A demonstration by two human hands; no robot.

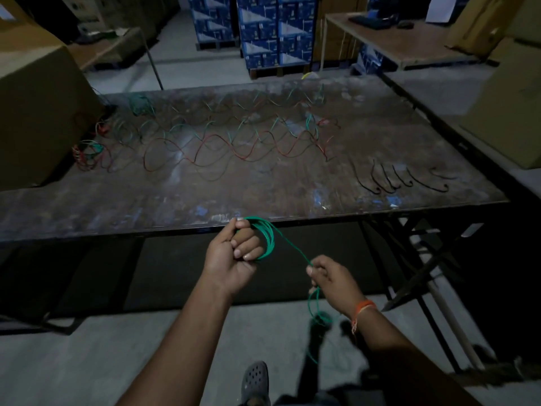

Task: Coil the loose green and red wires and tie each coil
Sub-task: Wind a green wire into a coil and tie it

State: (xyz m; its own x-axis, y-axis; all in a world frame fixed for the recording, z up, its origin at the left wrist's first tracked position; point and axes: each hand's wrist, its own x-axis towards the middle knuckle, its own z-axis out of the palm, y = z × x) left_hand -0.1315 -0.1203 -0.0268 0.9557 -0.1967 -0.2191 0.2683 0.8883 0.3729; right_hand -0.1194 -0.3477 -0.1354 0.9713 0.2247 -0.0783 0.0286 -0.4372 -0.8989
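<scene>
A dim storeroom fills the frame: stacked blue cartons point(265, 30) at upper centre, a brown cardboard box point(38, 112) at the left edge, and a second table with a keyboard point(369, 22) at upper right. A worn, scuffed bench point(263, 183) spans the middle of the frame. Across its far half lie the loose green and red wires point(222, 139), spread in long wavy loops from left to right, with small tangles at the left end. Toward the right of the bench sits a row of black ties point(401, 180), lying side by side and apart from the wires.

In front of the bench's near edge, lower centre of the frame, the left hand point(234, 253) grips a green coil point(265, 237); its fingers are curled through the loops, which arc over the fingertips just at the bench edge. From the coil a single green strand point(292, 247) runs down and to the right to the right hand point(330, 276), which pinches it between thumb and curled fingers. Below that hand the strand hangs in loose loops toward the floor point(87, 361). An orange thread band point(363, 307) circles the right wrist. A grey clog point(256, 379) shows at bottom centre.
</scene>
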